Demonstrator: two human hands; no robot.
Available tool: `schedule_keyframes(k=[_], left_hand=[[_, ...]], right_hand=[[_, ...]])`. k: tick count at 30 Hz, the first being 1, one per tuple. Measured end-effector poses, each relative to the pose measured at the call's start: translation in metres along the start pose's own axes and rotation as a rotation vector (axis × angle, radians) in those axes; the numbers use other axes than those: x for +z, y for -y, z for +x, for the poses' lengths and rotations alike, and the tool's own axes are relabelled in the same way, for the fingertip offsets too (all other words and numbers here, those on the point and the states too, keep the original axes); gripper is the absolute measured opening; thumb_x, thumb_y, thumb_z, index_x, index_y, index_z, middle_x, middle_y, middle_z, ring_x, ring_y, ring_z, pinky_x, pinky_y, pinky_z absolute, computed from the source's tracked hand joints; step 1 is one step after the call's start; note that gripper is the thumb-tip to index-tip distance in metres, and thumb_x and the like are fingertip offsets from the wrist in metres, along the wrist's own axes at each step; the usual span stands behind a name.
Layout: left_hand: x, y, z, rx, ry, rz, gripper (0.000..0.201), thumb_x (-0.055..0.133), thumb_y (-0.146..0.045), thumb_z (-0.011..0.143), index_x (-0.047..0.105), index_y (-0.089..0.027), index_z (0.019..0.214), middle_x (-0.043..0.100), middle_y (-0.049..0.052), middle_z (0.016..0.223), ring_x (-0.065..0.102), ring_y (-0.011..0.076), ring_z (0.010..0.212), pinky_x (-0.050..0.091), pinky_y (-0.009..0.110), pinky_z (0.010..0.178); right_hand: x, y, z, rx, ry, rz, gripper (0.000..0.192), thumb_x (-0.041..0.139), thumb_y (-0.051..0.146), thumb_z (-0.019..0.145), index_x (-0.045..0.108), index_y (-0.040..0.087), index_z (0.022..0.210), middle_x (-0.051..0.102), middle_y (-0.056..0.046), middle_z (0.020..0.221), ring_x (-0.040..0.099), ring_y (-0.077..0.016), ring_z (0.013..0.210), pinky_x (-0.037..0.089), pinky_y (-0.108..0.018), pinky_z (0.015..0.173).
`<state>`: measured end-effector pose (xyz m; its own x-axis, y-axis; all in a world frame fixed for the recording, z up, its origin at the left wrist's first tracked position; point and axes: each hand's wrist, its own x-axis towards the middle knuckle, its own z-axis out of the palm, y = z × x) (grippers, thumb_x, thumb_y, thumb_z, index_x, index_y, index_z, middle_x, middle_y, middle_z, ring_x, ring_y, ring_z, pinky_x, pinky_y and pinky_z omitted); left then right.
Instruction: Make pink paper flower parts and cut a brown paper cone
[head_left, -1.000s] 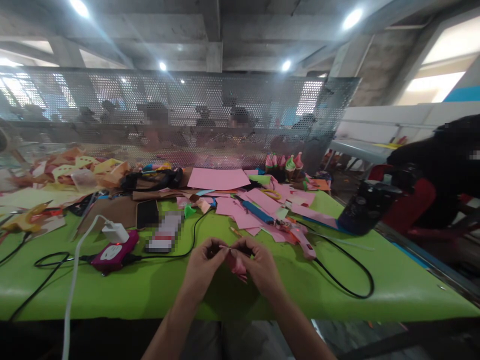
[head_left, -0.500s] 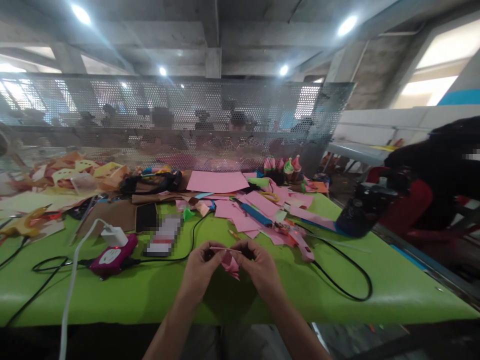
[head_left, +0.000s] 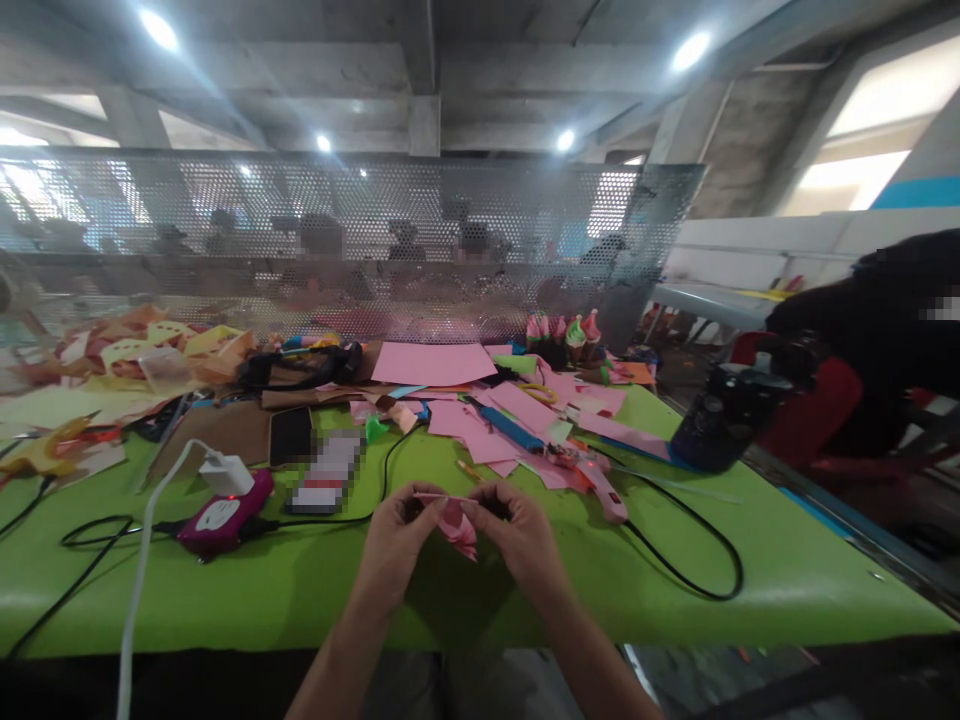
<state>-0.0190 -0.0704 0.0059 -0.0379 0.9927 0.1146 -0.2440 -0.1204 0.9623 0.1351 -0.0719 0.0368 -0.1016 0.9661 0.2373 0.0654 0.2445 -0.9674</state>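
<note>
Above the near part of the green table, my left hand [head_left: 403, 532] and my right hand [head_left: 511, 522] pinch a small pink folded-paper piece [head_left: 458, 530] between thumbs and fingers. Its flat edge runs level between the two thumbs, and a layered, pointed part hangs below. Some of the piece is hidden behind my fingers. A pink hot glue gun [head_left: 600, 482] with a lit red light lies right of my right hand. Beyond my hands a blue utility knife [head_left: 511, 428] rests on cut pink paper sheets [head_left: 480, 448].
A purple power strip [head_left: 229, 515] with a white charger [head_left: 226, 474] and a phone [head_left: 327, 475] lie left. Cables cross the green table [head_left: 675, 620]. At right stand a dark jug [head_left: 731, 415] and a seated person. Paper cones [head_left: 576, 335] stand at the back before a perforated metal screen [head_left: 420, 210].
Both hands stay almost in place with the pink paper piece. Its flat edge and hanging part have shifted very slightly; the camera view has moved a little.
</note>
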Motion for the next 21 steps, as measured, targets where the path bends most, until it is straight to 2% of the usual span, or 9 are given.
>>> schedule_keyframes(k=[9,13,16,21], left_hand=[[0.0016,-0.0029,-0.0009,-0.001,-0.016,-0.072,0.024,0.075,-0.034,0.070,0.064,-0.017,0.082,0.064,-0.002,0.075,0.057,0.0107,0.069,0.044,0.020,0.067],[0.0025,-0.0045,-0.0013,0.008,-0.016,-0.025,0.022,0.074,-0.033,0.070,0.064,-0.016,0.080,0.063,-0.001,0.073,0.056,0.0111,0.069,0.044,0.020,0.065],[0.0033,-0.0055,-0.0019,0.000,0.007,-0.002,0.022,0.075,-0.032,0.070,0.065,-0.016,0.081,0.064,-0.001,0.072,0.056,0.0117,0.069,0.044,0.020,0.066],[0.0043,-0.0077,-0.0042,-0.014,-0.014,-0.073,0.023,0.074,-0.034,0.070,0.065,-0.017,0.081,0.064,-0.001,0.071,0.057,0.0116,0.067,0.044,0.021,0.064]], right_hand=[[-0.0016,-0.0039,0.0014,-0.002,-0.020,0.030,0.021,0.069,0.037,0.074,0.064,0.017,0.070,0.059,0.001,0.063,0.052,-0.0142,0.060,0.041,-0.025,0.058],[0.0000,0.0001,0.0005,0.004,-0.002,0.001,0.021,0.070,0.037,0.073,0.066,0.017,0.076,0.062,0.000,0.068,0.054,-0.0153,0.064,0.042,-0.025,0.060],[0.0009,0.0017,-0.0003,0.010,-0.011,-0.036,0.021,0.070,0.036,0.072,0.065,0.016,0.073,0.062,0.000,0.066,0.054,-0.0158,0.063,0.042,-0.026,0.059],[-0.0001,0.0001,-0.0006,0.022,-0.026,-0.009,0.019,0.067,0.035,0.073,0.064,0.017,0.072,0.061,0.000,0.065,0.054,-0.0156,0.062,0.042,-0.026,0.059]])
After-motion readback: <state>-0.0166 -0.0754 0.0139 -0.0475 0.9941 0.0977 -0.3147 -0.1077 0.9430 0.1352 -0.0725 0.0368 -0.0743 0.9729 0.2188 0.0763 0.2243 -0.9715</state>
